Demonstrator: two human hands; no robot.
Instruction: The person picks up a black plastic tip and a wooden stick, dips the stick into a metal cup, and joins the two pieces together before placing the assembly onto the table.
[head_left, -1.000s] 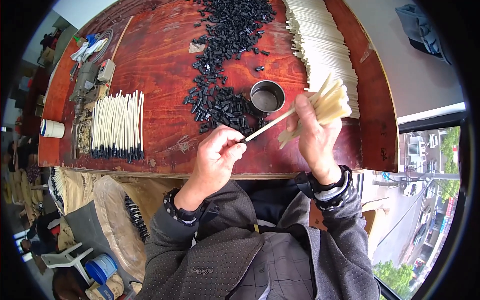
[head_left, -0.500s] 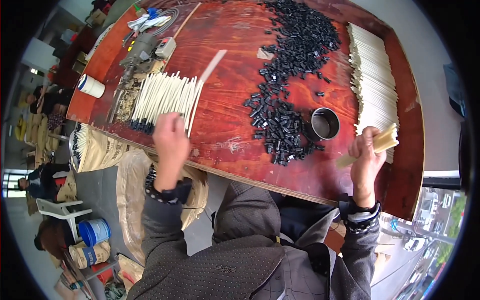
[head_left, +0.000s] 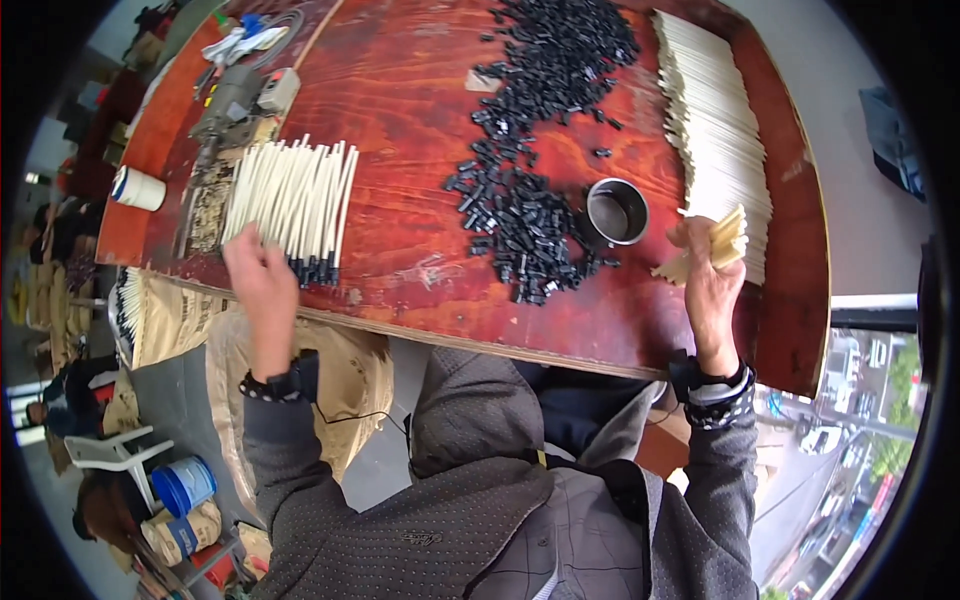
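My left hand [head_left: 264,285] is over the lower left ends of a row of white sticks [head_left: 290,200], touching them. Its fingers are bent and a little apart; it hides the ends beneath it. Black caps [head_left: 314,271] show on the stick ends to its right. My right hand [head_left: 712,300] is closed around a bundle of cream sticks [head_left: 729,238], held at a slant above the table's right side. Left of that hand stands a round black tin [head_left: 617,212]. A large stack of white sticks [head_left: 715,110] lies just beyond it.
Loose black caps [head_left: 530,235] form a long heap down the middle of the red wooden table [head_left: 410,130]. At the left are a motor tool [head_left: 232,100], a switch box [head_left: 279,91] and a white tub [head_left: 139,188]. A raised wooden edge [head_left: 795,170] bounds the right side.
The view has shifted, so the table sits further left. My left hand has moved from the row's right end to its left end. My right hand still grips the bundle, now tilted more upright.
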